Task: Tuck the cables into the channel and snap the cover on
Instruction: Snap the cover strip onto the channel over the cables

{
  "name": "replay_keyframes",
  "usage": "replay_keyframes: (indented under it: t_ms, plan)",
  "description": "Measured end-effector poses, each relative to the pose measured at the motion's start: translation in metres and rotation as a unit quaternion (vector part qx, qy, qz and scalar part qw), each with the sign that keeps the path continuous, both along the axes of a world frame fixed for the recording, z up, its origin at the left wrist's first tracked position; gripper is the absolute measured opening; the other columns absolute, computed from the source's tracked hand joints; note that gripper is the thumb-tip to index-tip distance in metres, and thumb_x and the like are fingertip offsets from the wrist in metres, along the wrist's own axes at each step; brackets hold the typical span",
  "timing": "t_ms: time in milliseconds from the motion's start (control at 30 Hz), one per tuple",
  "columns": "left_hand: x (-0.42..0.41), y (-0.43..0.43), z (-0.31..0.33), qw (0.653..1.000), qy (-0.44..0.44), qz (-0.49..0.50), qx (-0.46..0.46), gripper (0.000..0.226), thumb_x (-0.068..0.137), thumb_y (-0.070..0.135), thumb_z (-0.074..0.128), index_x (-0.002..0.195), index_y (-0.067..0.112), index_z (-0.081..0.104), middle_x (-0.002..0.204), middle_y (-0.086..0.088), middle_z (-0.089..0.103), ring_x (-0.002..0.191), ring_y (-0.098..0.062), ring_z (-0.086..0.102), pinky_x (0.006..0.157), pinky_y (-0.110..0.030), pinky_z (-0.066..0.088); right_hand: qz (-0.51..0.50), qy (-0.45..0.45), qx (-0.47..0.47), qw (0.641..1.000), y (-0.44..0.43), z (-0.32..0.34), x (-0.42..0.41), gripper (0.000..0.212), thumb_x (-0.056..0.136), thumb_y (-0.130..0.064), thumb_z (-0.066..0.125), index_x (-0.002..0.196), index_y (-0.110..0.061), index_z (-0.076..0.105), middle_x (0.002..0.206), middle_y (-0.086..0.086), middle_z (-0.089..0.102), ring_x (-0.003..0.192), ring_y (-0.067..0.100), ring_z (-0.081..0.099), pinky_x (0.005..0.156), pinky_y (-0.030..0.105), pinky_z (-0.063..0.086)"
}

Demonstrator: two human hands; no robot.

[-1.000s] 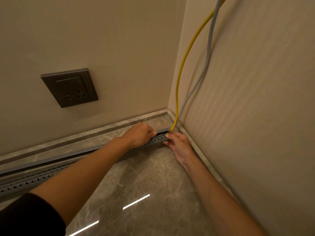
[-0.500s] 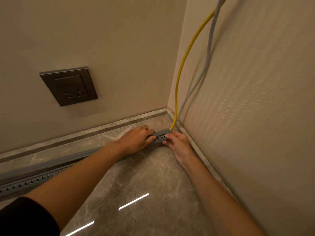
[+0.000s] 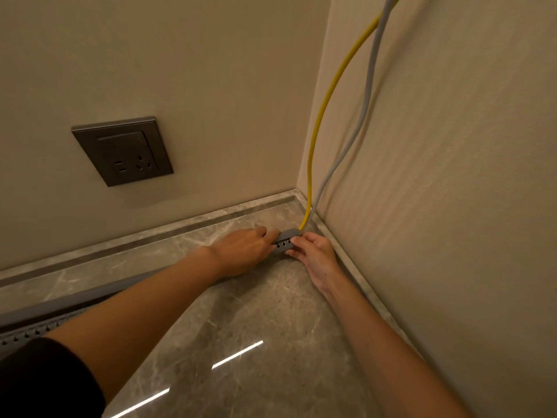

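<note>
A long grey slotted plastic channel is laid on the polished grey marble floor along the foot of the beige wall, with its end close to the corner; a flat grey plastic cover is seated on top of it at that end. A yellow cable and a pale grey cable are hung down the right-hand wall and led into the channel's end, just beside the right hand. The right grip is pinched lightly on that end, fingertips against the slotted side wall; the left hand is laid over the cover beside it, fingers bent down onto the top; the palm's underside is hidden, so whether the left grip wraps the channel or only presses cannot be told. Towards the left edge a dark gap is seen between cover and slotted wall; the cover is judged unseated there. The cover is judged light, thin and springy, bendable along its length; it is best pressed from the top, a short stretch at a time, with the channel steadied by its side walls. The 2 cables are judged supple yet springy, liable to lift the cover unless kept low.
</note>
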State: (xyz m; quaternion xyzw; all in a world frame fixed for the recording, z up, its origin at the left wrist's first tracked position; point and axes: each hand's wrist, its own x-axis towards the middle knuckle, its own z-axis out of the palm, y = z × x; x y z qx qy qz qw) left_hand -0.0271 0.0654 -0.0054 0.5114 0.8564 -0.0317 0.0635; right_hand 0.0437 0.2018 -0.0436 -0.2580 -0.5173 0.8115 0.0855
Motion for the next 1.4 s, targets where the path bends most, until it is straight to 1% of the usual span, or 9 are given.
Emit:
replay_keyframes:
  t_ms: [67,267,633,700,800,967,1067,1233,1400]
  plan:
    - [0.003,0.001,0.0,1.0,-0.005,0.017,-0.018,0.047,0.097,0.035,0.038,0.135,0.008,0.032,0.124,-0.016,0.052,0.105,-0.033,0.058,0.082,-0.037,0.046,0.002,0.0,-0.001,1.0,0.0,0.0,0.0,0.016,0.09,0.004,0.05,0.082,-0.004,0.06,0.082,0.009,0.062,0.074,0.014,0.06,0.054,0.012,0.054]
    - [0.007,0.012,0.007,0.997,-0.033,0.062,-0.044,0.039,0.094,0.021,0.044,0.127,0.002,0.04,0.121,-0.02,0.058,0.106,-0.035,0.057,0.083,-0.037,0.044,0.002,-0.002,0.001,1.0,-0.001,0.0,0.0,0.015,0.09,0.003,0.051,0.081,-0.004,0.06,0.08,0.009,0.061,0.071,0.014,0.06,0.053,0.012,0.053]
    - [0.004,0.002,-0.003,0.994,-0.079,0.068,0.03,0.043,0.094,0.029,0.047,0.13,0.006,0.041,0.122,-0.017,0.057,0.106,-0.031,0.057,0.085,-0.034,0.044,0.007,0.002,-0.002,1.0,0.001,-0.003,0.0,0.012,0.091,0.001,0.051,0.086,-0.003,0.06,0.083,0.009,0.062,0.075,0.014,0.061,0.056,0.012,0.054]
    - [0.0,-0.003,-0.005,0.984,-0.132,0.092,0.072,0.047,0.092,0.034,0.05,0.131,0.01,0.043,0.121,-0.015,0.055,0.108,-0.029,0.054,0.087,-0.034,0.043,0.011,0.008,-0.013,1.0,0.001,-0.004,-0.001,0.012,0.091,0.001,0.05,0.088,-0.003,0.06,0.085,0.009,0.063,0.076,0.014,0.061,0.058,0.012,0.054]
    - [-0.006,-0.001,-0.002,0.961,-0.206,0.14,0.116,0.036,0.089,0.033,0.057,0.116,0.009,0.057,0.108,-0.013,0.061,0.095,-0.025,0.056,0.076,-0.03,0.04,0.02,0.017,-0.021,0.999,0.001,-0.004,0.0,0.015,0.092,0.002,0.047,0.088,-0.005,0.059,0.085,0.008,0.062,0.077,0.013,0.06,0.059,0.012,0.054]
    - [-0.022,-0.002,0.012,0.893,-0.37,0.232,0.107,0.017,0.083,0.022,0.065,0.095,0.01,0.068,0.088,-0.005,0.061,0.082,-0.017,0.054,0.071,-0.027,0.04,0.027,0.028,-0.044,0.998,0.001,-0.002,0.001,0.017,0.093,0.003,0.045,0.089,-0.007,0.059,0.086,0.005,0.061,0.08,0.01,0.057,0.067,0.014,0.05]
    - [-0.024,-0.004,0.015,0.884,-0.385,0.239,0.118,0.013,0.082,0.022,0.066,0.088,0.01,0.068,0.08,-0.002,0.06,0.077,-0.015,0.052,0.068,-0.026,0.038,0.041,0.031,-0.072,0.996,0.003,0.0,0.001,0.017,0.09,0.005,0.048,0.09,-0.007,0.059,0.086,0.005,0.062,0.079,0.009,0.058,0.067,0.013,0.05]
    - [-0.017,-0.004,0.013,0.873,-0.399,0.232,0.157,0.025,0.085,0.023,0.063,0.089,-0.002,0.066,0.073,-0.004,0.051,0.064,-0.011,0.043,0.06,-0.024,0.032,0.093,-0.01,-0.068,0.993,-0.003,0.001,-0.003,0.018,0.084,0.009,0.056,0.089,-0.007,0.058,0.078,0.004,0.058,0.058,0.005,0.051,0.048,0.011,0.045]
    - [-0.02,-0.005,0.014,0.862,-0.406,0.228,0.201,0.019,0.086,0.02,0.062,0.091,0.003,0.069,0.073,0.0,0.058,0.064,-0.004,0.048,0.059,-0.017,0.037,0.082,0.007,-0.106,0.991,-0.004,0.002,-0.004,0.017,0.086,0.007,0.054,0.083,-0.008,0.06,0.078,0.003,0.065,0.077,0.012,0.061,0.063,0.016,0.056]
